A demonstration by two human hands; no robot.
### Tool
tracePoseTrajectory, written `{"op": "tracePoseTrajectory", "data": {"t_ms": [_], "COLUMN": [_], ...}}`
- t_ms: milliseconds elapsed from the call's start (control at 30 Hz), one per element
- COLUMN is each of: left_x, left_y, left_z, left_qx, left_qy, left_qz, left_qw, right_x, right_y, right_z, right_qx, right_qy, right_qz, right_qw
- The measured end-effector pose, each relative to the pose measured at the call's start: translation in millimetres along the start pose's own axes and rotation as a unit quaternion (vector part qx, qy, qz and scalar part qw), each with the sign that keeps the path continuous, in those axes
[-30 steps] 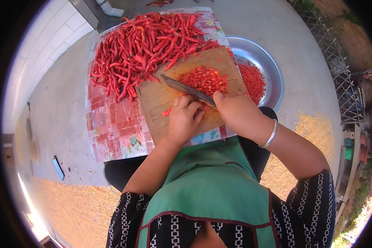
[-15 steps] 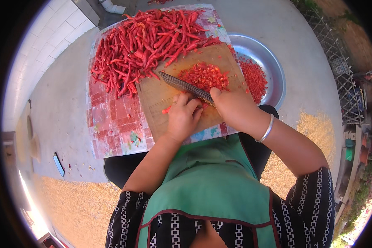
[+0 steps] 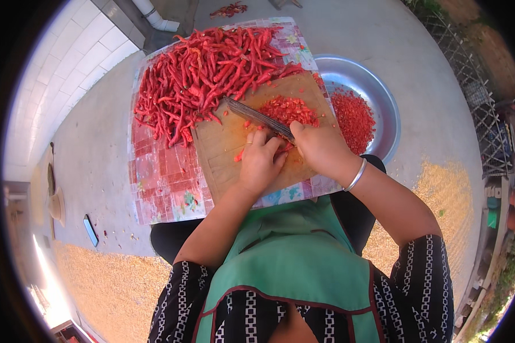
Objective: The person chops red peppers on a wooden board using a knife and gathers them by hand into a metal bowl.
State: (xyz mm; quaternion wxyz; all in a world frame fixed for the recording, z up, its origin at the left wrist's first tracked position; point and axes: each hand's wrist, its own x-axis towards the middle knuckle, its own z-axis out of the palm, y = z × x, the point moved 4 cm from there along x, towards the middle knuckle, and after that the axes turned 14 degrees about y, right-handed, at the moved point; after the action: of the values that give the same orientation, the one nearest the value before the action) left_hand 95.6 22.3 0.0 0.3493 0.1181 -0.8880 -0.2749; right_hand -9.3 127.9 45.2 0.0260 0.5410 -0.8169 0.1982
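Outdoor concrete floor (image 3: 418, 68), sunlit, with a white tiled wall (image 3: 57, 86) at the far left of the wooden cutting board (image 3: 229, 151), which serves as the landmark here. The board lies on a patterned plastic sheet (image 3: 166, 183) spread on the floor. Behind the board and to its left, a large heap of whole red chilies (image 3: 206, 68) rests on the sheet, its near edge touching the board's far edge. On the board's far right part sits a small mound of chopped chili (image 3: 289, 108). Just right of the board stands a round metal basin (image 3: 377, 97) holding more chopped chili (image 3: 353, 117). The right hand (image 3: 320, 148), at the board's near right edge, is clenched around the handle of a cleaver (image 3: 257, 116); the blade runs diagonally across the board, its edge beside the chopped mound. The left hand (image 3: 260, 163), over the board's near centre, is curled with fingertips pressing red chili pieces (image 3: 238, 155) against the wood, just beside the blade; whether it pinches any piece cannot be told. A silver bangle (image 3: 356, 174) circles the right wrist. Well to the left of the board, a dark phone (image 3: 90, 230) lies on the floor.
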Motion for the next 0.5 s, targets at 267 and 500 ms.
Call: {"op": "tracePoseTrajectory", "data": {"t_ms": [267,500], "left_x": [1,-9], "left_y": [-20,-9], "left_z": [-26,-19], "left_qx": [-0.080,-0.033], "left_qy": [0.006,0.008], "left_qz": [-0.106,-0.032], "left_qw": [0.991,0.999], "right_x": [-2,-4], "right_y": [-3,-13], "right_z": [-3,-4], "right_qx": [-0.018,-0.063], "right_qy": [0.003,0.004], "right_qz": [0.001,-0.006], "right_qw": [1.000,0.998]}}
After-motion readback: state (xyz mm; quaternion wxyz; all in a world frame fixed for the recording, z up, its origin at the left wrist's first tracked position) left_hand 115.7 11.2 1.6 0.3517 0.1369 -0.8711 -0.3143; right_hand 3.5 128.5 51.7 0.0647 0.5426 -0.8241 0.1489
